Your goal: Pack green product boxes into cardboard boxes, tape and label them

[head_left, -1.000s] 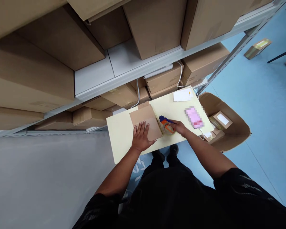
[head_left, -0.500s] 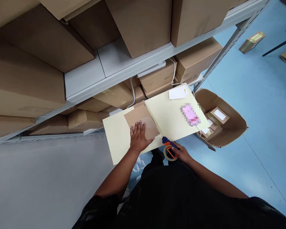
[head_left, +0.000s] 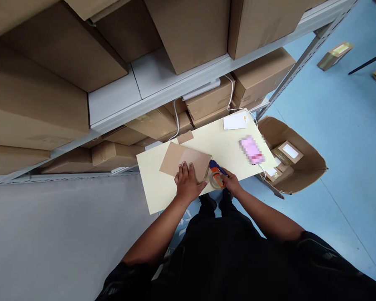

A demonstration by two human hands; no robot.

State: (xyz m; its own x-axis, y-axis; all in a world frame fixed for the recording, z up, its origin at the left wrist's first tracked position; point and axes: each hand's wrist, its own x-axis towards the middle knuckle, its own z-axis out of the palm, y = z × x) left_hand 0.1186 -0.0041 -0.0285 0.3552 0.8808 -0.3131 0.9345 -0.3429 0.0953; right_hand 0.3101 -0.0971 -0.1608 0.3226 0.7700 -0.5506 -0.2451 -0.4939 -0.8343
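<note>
A flat brown cardboard box [head_left: 175, 159] lies turned at an angle on the cream tabletop [head_left: 153, 196]. My left hand [head_left: 188, 182] rests open on it, fingers spread and pressing on its near part. In my right hand [head_left: 231, 182] is a blue and orange tape dispenser [head_left: 217, 177] with a roll of tape, its blue head at the box's right end. Whether tape touches the cardboard is too small to tell. Behind the box lies a small brown cardboard piece [head_left: 185, 137].
A pink pixelated phone-like object [head_left: 252, 149] and white paper [head_left: 235, 121] lie on the tabletop's right. Beside it stands a large open carton [head_left: 307, 175] holding small boxes. Shelving [head_left: 163, 104] with cartons runs along the back. White scraps [head_left: 184, 221] lie on the floor.
The box has turned on the tabletop, uncovering the small cardboard piece behind it. My left hand has shifted slightly right with it. My right hand has brought the tape dispenser up to the box's right end.
</note>
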